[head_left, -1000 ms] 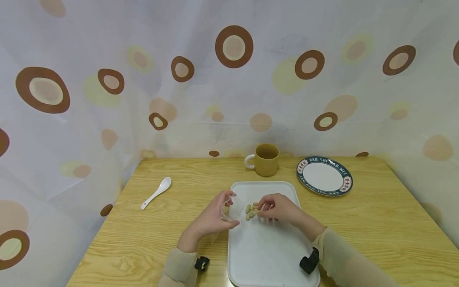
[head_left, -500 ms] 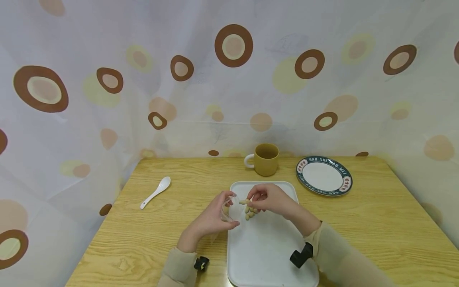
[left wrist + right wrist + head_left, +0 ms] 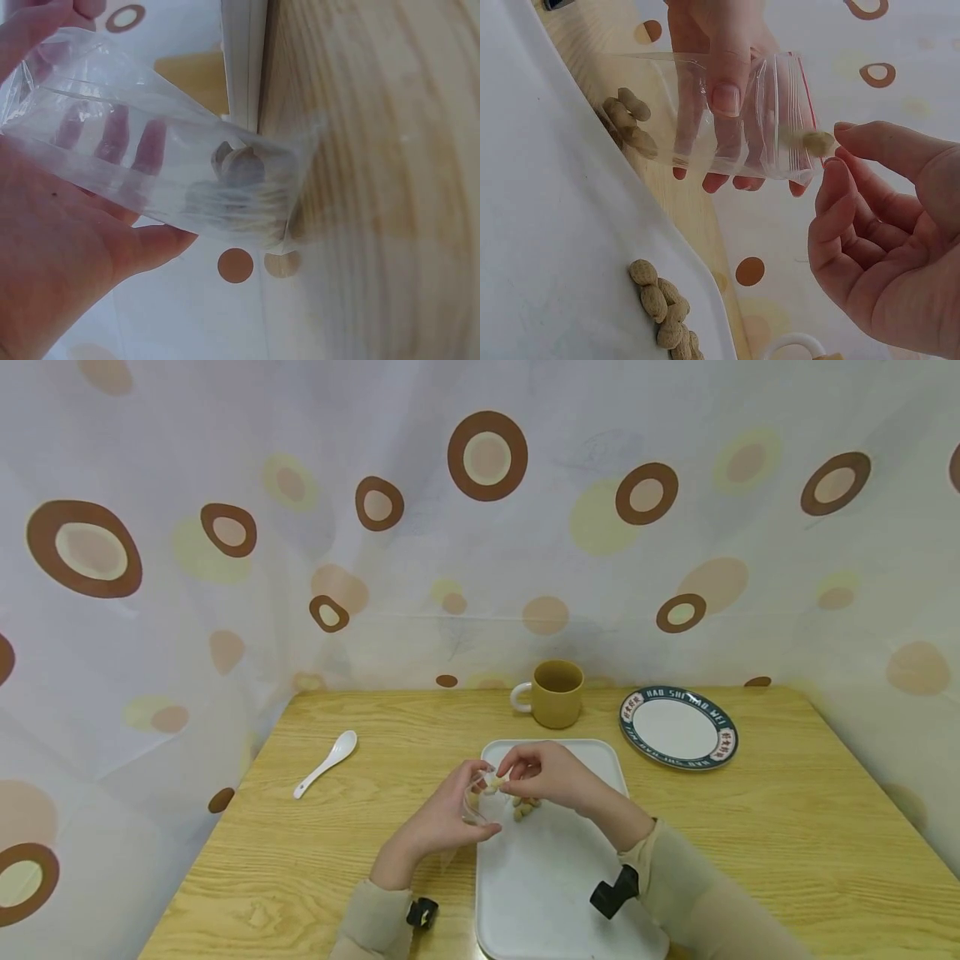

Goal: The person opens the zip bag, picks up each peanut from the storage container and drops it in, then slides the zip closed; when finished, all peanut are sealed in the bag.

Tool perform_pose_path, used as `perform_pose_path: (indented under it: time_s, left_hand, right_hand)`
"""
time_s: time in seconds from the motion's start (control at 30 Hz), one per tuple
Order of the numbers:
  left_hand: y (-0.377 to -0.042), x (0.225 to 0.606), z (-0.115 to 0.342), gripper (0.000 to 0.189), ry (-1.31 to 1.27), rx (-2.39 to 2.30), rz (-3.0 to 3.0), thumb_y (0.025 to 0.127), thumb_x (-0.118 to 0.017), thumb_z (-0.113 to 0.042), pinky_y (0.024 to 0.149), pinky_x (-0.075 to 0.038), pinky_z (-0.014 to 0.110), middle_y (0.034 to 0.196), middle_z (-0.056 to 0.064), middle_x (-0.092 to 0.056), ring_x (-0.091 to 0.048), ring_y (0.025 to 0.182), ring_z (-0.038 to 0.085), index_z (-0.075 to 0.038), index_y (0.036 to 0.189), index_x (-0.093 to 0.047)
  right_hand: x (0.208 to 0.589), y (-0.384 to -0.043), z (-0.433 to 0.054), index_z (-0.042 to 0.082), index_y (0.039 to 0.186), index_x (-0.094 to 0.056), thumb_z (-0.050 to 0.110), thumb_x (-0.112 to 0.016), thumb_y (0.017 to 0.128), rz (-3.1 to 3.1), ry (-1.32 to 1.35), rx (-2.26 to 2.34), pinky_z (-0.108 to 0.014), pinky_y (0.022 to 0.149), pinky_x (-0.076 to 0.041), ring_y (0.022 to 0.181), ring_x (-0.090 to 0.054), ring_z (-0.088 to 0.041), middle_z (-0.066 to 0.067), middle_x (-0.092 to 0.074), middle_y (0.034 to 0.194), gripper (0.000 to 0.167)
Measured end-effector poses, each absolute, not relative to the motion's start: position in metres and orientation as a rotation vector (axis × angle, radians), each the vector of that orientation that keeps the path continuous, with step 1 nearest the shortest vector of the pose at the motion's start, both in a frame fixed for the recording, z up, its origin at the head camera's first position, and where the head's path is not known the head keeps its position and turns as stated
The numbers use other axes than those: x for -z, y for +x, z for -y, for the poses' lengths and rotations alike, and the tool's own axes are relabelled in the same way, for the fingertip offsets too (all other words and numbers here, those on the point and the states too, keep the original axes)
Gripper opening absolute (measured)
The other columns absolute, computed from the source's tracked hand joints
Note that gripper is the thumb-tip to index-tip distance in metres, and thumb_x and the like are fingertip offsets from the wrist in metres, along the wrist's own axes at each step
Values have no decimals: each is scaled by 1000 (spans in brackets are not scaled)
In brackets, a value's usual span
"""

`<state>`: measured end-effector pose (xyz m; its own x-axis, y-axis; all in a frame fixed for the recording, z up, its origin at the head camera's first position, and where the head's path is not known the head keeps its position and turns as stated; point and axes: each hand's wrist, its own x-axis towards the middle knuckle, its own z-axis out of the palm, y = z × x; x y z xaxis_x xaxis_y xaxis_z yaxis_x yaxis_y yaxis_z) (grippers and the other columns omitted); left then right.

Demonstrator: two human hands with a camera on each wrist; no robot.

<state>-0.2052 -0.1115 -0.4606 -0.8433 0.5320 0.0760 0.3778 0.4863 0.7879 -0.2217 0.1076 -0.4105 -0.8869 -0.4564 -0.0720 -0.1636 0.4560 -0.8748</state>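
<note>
My left hand (image 3: 450,814) holds a clear zip bag (image 3: 180,176) by its upper part, over the tray's left edge. Several peanuts (image 3: 630,131) lie in the bag's lower end. At the bag's mouth, marked by a red line, my right hand (image 3: 555,777) pinches a single peanut (image 3: 819,142) by its end, between thumb and finger. The peanut's far end is inside the opening. A small heap of peanuts (image 3: 660,304) sits on the white tray (image 3: 562,877), partly hidden below the right hand in the head view.
Behind the tray stands a mustard-coloured mug (image 3: 558,697) with a white handle. A plate (image 3: 675,731) with a dark green rim lies to its right. On the left is a white spoon (image 3: 326,764). A patterned curtain (image 3: 420,568) encloses the wooden table (image 3: 787,827).
My right hand picked a peanut off the heap on the tray and moved left with it to the bag's mouth. The left hand and bag have stayed in place.
</note>
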Motion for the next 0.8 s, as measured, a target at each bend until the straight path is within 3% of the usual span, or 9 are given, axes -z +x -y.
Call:
perform_pose_path:
  time_s: [0.23,0.37,0.47,0.8]
  left_hand:
    - [-206,460,111,74,786,-1277,-2551,79,-82,-24,96,-48,44,133,14,-50,-52,120,26,-14,137,-38]
    - [-205,459,112,75,768,-1294,-2547,79,-82,-23,96,-48,45,132,16,-50,-52,120,28,-13,138,-37]
    - [-205,460,113,75,768,-1309,-2546,78,-82,-22,96,-47,46,131,18,-51,-52,120,28,-12,138,-38]
    - [-205,460,112,74,758,-1287,-2549,80,-82,-24,98,-47,47,133,16,-51,-52,121,29,-13,139,-38]
  right_hand:
    - [412,-222,-110,5,104,-68,16,-75,87,-2441,-483,1391,-29,63,-51,70,-59,-19,-4,-63,81,21]
    - [416,-224,-119,4,107,-67,17,-74,88,-2460,-459,1382,-35,68,-55,76,-63,-28,-5,-65,84,24]
    - [420,-227,-127,2,109,-67,19,-75,88,-2469,-444,1378,-33,66,-54,78,-64,-32,-5,-66,85,28]
    - [442,-238,-147,2,111,-66,15,-71,90,-2457,-338,1382,-30,67,-52,77,-66,-24,-6,-66,89,25]
